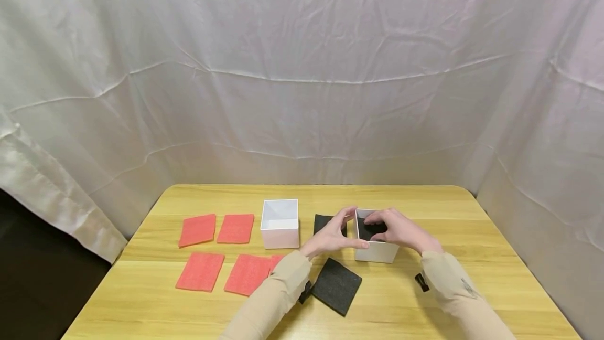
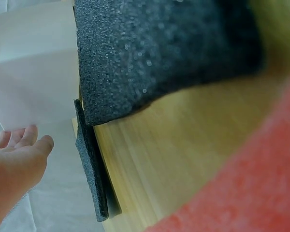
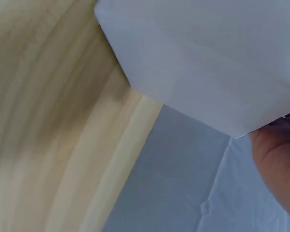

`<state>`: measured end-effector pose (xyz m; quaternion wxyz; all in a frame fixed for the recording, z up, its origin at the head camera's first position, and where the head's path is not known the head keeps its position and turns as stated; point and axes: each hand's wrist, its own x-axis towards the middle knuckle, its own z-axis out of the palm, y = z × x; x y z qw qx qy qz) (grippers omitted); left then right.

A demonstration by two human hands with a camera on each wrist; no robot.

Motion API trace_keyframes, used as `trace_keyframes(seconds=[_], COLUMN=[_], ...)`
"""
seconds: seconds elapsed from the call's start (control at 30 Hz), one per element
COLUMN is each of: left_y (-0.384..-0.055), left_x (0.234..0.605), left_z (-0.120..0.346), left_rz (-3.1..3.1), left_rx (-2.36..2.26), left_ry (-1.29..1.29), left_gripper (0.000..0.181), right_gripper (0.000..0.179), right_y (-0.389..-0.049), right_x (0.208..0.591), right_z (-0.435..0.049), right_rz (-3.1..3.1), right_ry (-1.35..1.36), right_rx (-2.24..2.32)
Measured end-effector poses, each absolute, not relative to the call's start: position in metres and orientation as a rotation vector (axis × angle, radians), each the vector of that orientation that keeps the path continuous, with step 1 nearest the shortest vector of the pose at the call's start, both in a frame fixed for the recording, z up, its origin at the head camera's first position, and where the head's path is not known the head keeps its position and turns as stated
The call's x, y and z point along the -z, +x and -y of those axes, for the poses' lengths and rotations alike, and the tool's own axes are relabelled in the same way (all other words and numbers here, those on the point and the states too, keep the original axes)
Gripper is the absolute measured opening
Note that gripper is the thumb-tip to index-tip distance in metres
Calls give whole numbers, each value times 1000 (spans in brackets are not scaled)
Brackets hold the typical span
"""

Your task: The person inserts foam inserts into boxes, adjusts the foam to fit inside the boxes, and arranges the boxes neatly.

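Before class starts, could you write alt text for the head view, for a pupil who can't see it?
A person's right hand reaches into a white box with black foam inside, while the left hand holds the box's left side. Two black squares lie near the box; farther left are another box and several red squares, all on a wooden table.

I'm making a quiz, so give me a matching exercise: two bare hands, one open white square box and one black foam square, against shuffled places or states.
Things
1. Bare left hand
2. Bare right hand
3. Open white box on the left
4. Black foam square nearest the person

States
A. Lies flat on the wooden table
B. Fingers inside the right-hand white box
C. Stands left of the other box
D. Holds the right-hand white box's left side

Pairs
1-D
2-B
3-C
4-A
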<state>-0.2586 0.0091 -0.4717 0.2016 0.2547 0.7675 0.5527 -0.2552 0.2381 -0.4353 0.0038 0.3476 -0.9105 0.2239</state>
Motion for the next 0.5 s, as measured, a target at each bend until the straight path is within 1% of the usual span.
trace_keyframes(seconds=[0.13,0.3,0.4,0.5], left_y=[-258,-259,-260,-260], left_x=[472,472,473,473], left_z=[-10,-11,-11,-11], left_rz=[-2147,-2150,-2161,-2167], left_rx=[-1539,-1540,-1534,-1532], left_ry=[713,715,717,720], left_gripper=[96,97,98,98], right_gripper=[28,30,38,51], right_y=[-248,-241,-240,-240], right_x=[446,465,474,481], right_z=[-245,-252,-257,-263], right_rz=[2681,2446,2389,2350], right_ry=[980,764,683,655], right_rx=[-833,-1084,-1349,-1649])
